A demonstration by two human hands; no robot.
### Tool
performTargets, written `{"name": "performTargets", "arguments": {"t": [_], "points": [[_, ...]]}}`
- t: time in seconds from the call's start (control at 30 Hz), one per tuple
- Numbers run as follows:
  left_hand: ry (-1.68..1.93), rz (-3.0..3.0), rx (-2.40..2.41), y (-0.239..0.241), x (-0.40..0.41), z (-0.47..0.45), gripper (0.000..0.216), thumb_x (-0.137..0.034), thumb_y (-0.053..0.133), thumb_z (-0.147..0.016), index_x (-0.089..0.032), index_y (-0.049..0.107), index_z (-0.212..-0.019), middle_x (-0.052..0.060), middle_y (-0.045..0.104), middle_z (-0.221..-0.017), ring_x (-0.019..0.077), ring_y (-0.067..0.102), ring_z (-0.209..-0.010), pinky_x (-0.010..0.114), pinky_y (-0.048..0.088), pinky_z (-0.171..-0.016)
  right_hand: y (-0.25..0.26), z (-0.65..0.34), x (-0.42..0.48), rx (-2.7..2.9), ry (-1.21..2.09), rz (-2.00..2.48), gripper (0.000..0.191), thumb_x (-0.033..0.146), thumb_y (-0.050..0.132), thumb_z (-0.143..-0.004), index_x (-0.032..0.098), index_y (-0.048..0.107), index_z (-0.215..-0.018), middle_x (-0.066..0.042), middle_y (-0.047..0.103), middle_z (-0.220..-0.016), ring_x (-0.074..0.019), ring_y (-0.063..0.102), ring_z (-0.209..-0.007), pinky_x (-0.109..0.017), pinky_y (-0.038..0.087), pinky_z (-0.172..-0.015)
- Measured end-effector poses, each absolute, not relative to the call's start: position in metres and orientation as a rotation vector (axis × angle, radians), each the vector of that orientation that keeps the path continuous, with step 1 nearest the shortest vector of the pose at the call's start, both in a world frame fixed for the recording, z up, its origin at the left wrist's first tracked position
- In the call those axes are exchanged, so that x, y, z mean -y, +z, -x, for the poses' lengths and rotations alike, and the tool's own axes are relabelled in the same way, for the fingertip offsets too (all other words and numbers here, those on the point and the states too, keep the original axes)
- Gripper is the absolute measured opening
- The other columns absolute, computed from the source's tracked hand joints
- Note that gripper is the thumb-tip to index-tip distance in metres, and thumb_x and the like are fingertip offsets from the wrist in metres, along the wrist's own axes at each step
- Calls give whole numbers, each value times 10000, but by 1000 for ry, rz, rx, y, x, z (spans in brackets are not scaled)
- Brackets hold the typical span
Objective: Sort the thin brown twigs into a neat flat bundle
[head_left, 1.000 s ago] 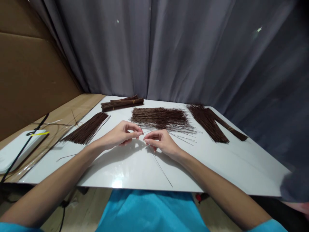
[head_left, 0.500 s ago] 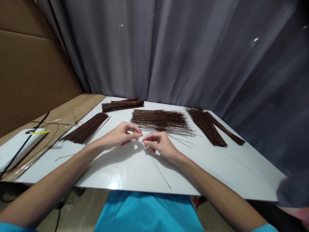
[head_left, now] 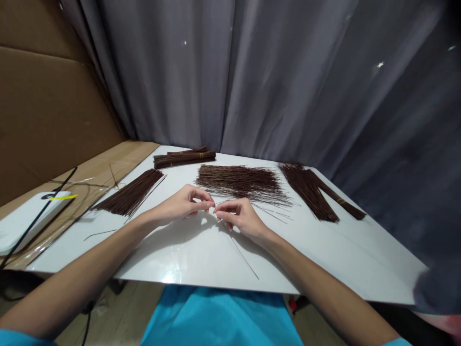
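Observation:
My left hand (head_left: pixel 183 204) and my right hand (head_left: pixel 239 216) meet fingertip to fingertip over the middle of the white table (head_left: pixel 324 254). Both pinch a thin dark stick (head_left: pixel 243 254) whose free end runs toward the table's near edge. Just beyond the hands lies a loose spread of brown sticks (head_left: pixel 239 180). A few stray thin sticks (head_left: pixel 273 211) lie to the right of my right hand.
A fanned pile of sticks (head_left: pixel 131 194) lies at the left, a tied bundle (head_left: pixel 183 157) at the back left, and more bundles (head_left: pixel 317 190) at the right. A single stick (head_left: pixel 101 234) lies near my left forearm. A white tray (head_left: pixel 25 221) with a black rod sits far left. Grey curtain behind.
The hands have drawn slightly closer together at the fingertips. The camera shifted a little; the piles have not moved.

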State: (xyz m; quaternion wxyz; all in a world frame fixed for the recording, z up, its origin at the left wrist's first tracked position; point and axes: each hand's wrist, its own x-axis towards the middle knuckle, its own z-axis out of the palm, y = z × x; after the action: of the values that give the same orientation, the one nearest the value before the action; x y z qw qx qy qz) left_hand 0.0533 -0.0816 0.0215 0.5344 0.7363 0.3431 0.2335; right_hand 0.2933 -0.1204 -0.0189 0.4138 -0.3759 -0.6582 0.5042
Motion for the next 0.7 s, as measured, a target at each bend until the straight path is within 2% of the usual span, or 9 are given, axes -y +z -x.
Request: {"name": "performTargets", "arguments": {"t": [0.23,0.5,0.57,0.7], "points": [[563,-1751,-804,25,84,-53,290,-417,734,-976,-140,819,-968,-15,554,-583,67,386,-471,196,280,-447,-26,-293,120,1592,1317,943,359,478,862,-860,131,843,-952,-82,763,-835,-114,584,-514,-250,507,-446],[595,-1779,-789,22,83,-56,260,-391,707,-1000,-151,804,-986,26,678,-740,56,411,-484,201,296,-445,-26,-293,120,1556,1363,932,371,484,873,-853,139,829,-982,-68,753,-808,-120,614,-521,-249,538,-449],[638,-1846,-813,20,83,-57,265,-386,691,-1008,-152,810,-971,50,726,-811,73,479,-531,204,342,-471,-26,-292,121,1557,1362,942,376,493,848,-875,139,811,-994,-63,745,-799,-132,629,-531,-261,550,-458],[808,-2097,-892,17,84,-60,248,-341,664,-1019,-156,822,-970,84,784,-941,162,678,-797,239,493,-651,-22,-289,126,1635,1295,1002,276,425,740,-964,150,750,-952,-40,715,-757,-152,638,-540,-287,552,-502]]}}
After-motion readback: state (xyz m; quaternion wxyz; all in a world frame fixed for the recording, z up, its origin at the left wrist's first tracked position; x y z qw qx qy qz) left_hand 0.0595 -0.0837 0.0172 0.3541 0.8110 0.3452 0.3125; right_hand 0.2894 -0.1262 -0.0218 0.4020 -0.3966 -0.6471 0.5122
